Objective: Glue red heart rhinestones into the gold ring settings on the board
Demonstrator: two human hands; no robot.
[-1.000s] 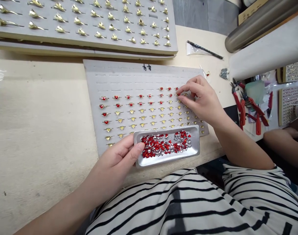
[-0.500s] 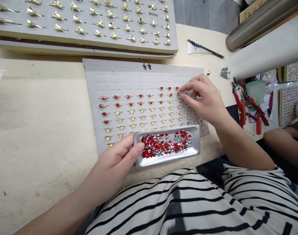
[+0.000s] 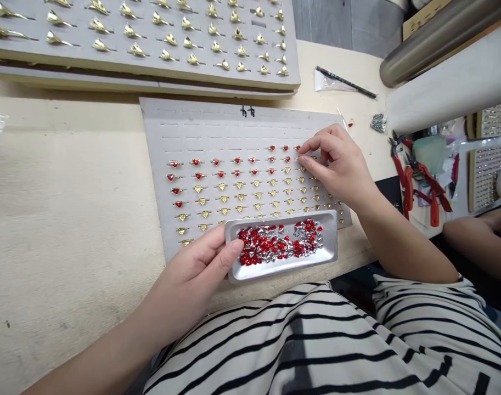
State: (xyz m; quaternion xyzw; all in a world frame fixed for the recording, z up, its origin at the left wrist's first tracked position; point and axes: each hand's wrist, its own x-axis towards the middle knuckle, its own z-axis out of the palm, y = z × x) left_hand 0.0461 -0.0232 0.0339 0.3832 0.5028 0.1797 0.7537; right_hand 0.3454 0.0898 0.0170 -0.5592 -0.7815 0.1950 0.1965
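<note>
My left hand grips the left end of a small silvery tray, thumb over its rim. Loose triangular stones, red on one face and silver on the other, lie in it. Below the tray is a grey slotted board carrying rows of gold-coloured rings. Several rings hold red stones, like the one at the left; others show bare triangular settings, such as this ring. My right hand is at the board's right part, thumb and index finger nearly together over a ring. Whatever is between the fingertips is hidden.
A thick stack of boards with gold rings stands at the back left. A black pen lies beyond the slotted board. Red-handled pliers and a green translucent container are at the right, near another person's arm.
My right thumb and index finger have shifted very slightly at the same ring; a red stone seen by the thumb tip is now covered. The left hand and tray stay nearly still.
</note>
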